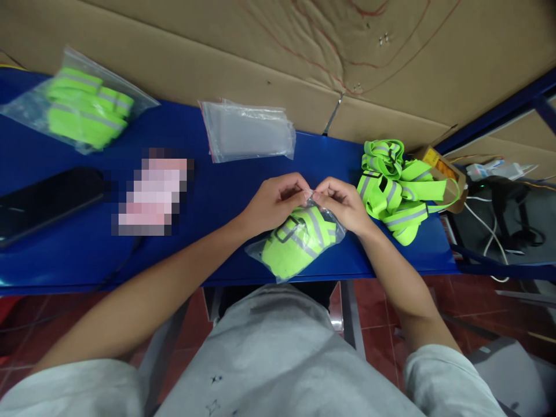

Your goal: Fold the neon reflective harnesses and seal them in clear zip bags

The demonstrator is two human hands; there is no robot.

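A clear plastic bag [299,237] with a folded neon-yellow strap and grey reflective stripes inside lies at the front edge of the blue table. A black buckle shows through the plastic. My left hand [280,200] pinches the bag's top edge between thumb and fingers. Right beside it, the top edge is also pinched by my right hand [341,202], and the fingertips of both hands almost touch. Loose neon-yellow straps [393,194] are heaped to the right of my right hand.
Flat clear bags [252,132] lie at the back of the blue table [204,202]. A filled bag [87,110] is at the back left, a black device [47,200] and a pixelated item [154,194] nearer. A small carton [443,174] and cables stand right.
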